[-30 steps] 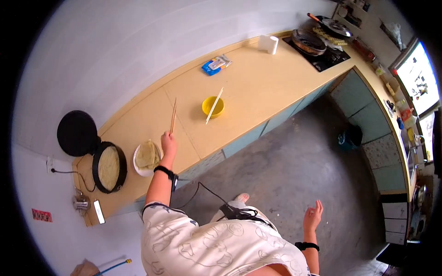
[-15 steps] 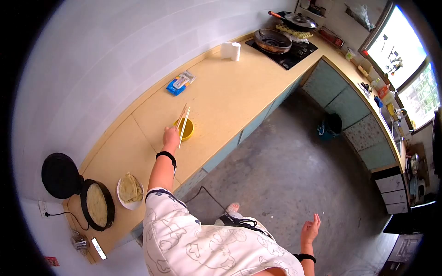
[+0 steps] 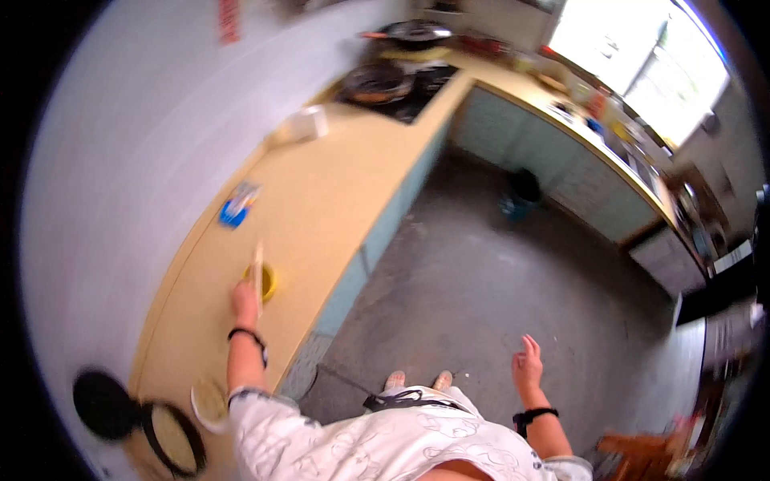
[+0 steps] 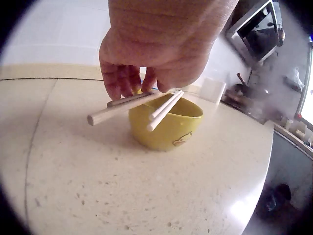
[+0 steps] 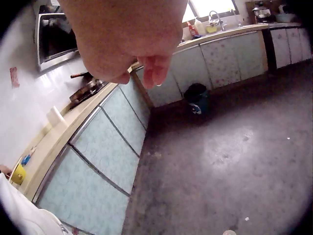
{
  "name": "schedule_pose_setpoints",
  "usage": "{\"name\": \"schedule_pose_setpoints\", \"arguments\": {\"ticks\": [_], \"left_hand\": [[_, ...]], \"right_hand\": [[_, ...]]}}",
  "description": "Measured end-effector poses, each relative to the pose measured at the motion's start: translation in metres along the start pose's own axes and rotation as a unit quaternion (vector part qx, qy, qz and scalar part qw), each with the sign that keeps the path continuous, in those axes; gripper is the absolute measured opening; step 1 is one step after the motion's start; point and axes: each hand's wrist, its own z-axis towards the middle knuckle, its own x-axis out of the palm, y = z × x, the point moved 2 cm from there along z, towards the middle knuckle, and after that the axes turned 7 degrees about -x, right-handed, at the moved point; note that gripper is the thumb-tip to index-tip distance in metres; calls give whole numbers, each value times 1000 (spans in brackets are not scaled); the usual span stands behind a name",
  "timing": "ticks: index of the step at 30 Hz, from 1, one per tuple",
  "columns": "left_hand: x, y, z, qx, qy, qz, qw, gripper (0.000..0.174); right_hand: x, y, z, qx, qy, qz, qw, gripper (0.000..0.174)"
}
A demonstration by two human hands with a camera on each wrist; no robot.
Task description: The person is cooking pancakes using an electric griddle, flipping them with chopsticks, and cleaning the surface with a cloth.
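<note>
My left hand point(image 3: 245, 303) is at the yellow bowl point(image 3: 269, 282) on the counter. In the left wrist view, its fingers pinch a pair of brown wooden chopsticks point(image 4: 106, 113) over the near side of the bowl's rim. Next to them, a pair of white chopsticks point(image 4: 163, 113) lies across the bowl, the near ends jutting out past the rim. Part of the bowl's mouth is hidden behind the hand and chopsticks. Away from the counter, my right hand point(image 3: 526, 367) hangs over the floor with loose fingers and nothing in it.
A blue packet point(image 3: 237, 207) and a paper roll point(image 3: 309, 124) stand along the wall. Nearer lie a plate of flatbreads point(image 3: 210, 401) and an open electric griddle point(image 3: 175, 439). A pan point(image 3: 375, 82) sits at the stove; a bin point(image 3: 521, 192) stands on the floor.
My left hand has carried the brown chopsticks from beside the flatbread plate to the bowl with the white pair. The head view has swung right. My right hand stays loose.
</note>
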Motion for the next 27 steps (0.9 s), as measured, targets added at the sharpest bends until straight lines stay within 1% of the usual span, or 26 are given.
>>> {"name": "schedule_pose_setpoints", "arguments": {"ticks": [1,2,3,4,5,6,8,9,10,11,13,14,15,16,17,18,19,20,21,22,23,24,26,27], "left_hand": [[-4,-6,-3,-7,-1,63,998,32],[-3,0,-2,19,-24,32,999,34],[9,17,15,11,-29,80,996,34],[-5,-1,2,46,-37,100,993,32],[0,10,13,32,-54,73,995,33],[8,27,28,76,-77,110,988,30],[-13,-9,9,-28,-101,51,993,29],[-7,-8,15,43,-199,17,979,27],[0,-14,21,111,-296,-20,949,26],[5,-36,20,121,-296,-26,947,26],[3,-87,-11,175,-278,-77,941,24],[8,-121,-31,181,-278,-84,939,24],[15,-163,-57,171,-238,-120,949,24],[28,-194,-71,158,-196,-156,955,24],[58,-202,-64,176,-185,-228,940,26],[79,-229,-72,177,-185,-231,939,26],[101,-256,-83,158,-151,-233,948,29],[118,-282,-94,139,-118,-233,955,32],[135,-309,-102,144,-120,-235,954,32],[153,-336,-111,125,-86,-268,952,34],[166,-358,-120,104,-50,-297,948,37],[173,-380,-127,106,-49,-294,949,37],[192,-427,-136,87,-5,-277,957,40],[202,-449,-139,81,-11,-289,954,39]], "right_hand": [[-7,1,6,-9,-8,-10,1000,46],[-12,-5,10,3,-8,-5,1000,45],[-14,-13,14,11,-7,4,1000,45],[-17,-16,19,36,-30,-5,999,45],[-20,-21,26,31,-29,-8,999,45],[-23,-29,34,22,-24,-10,999,45],[-30,-48,50,40,-46,-11,998,45],[-33,-61,60,41,-54,-9,998,46],[-37,-76,71,48,-65,-9,997,46],[-39,-92,82,54,-72,-12,996,46],[-43,-127,105,62,-85,-16,994,46],[-41,-146,118,82,-79,-13,993,46],[-42,-167,134,102,-72,-10,992,45],[-45,-187,150,102,-79,-14,992,45],[-48,-202,166,87,-82,-8,993,45],[-56,-209,184,72,-84,0,994,45],[-66,-220,201,82,-67,-12,994,46],[-71,-234,215,84,-68,-10,994,46],[-75,-249,233,64,-81,-22,994,46],[-80,-263,251,46,-94,-34,994,46],[-84,-274,266,49,-95,-32,994,46],[-88,-284,280,52,-97,-23,994,46],[-92,-307,312,50,-104,-15,993,47],[-90,-319,325,54,-100,-11,993,47]]}}
